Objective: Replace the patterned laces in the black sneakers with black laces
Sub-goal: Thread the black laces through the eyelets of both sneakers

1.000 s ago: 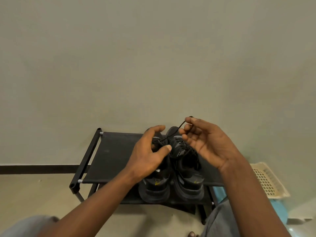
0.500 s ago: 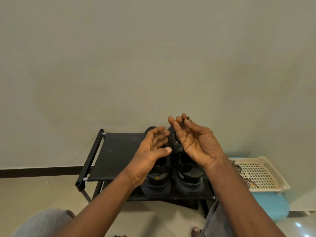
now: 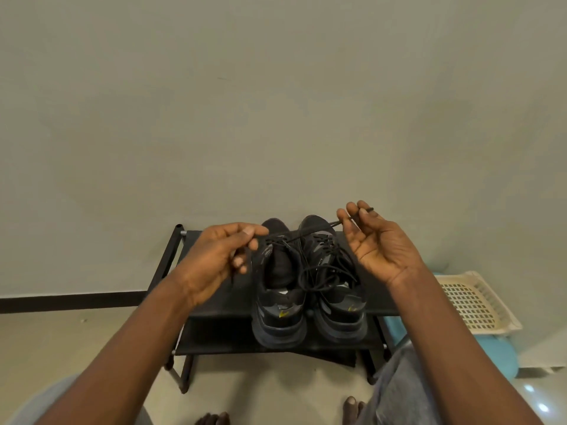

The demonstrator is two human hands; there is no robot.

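Note:
Two black sneakers stand side by side on a black shoe rack (image 3: 211, 302), heels toward me: the left sneaker (image 3: 277, 289) and the right sneaker (image 3: 336, 283). A black lace (image 3: 310, 236) runs taut across their toes. My left hand (image 3: 214, 259) pinches one end of it left of the shoes. My right hand (image 3: 377, 240) holds the other end between its fingers, raised at the right, with the lace tip poking out past them. Loose black lace loops (image 3: 322, 274) lie over the right sneaker.
The rack stands against a plain wall. A cream perforated basket (image 3: 472, 302) sits on something turquoise (image 3: 497, 351) at the right. My knees and toes show at the bottom edge on a pale floor.
My hands were close together over the shoes; now they have spread apart left and right, stretching the black lace between them. The view has dipped, showing more of the floor.

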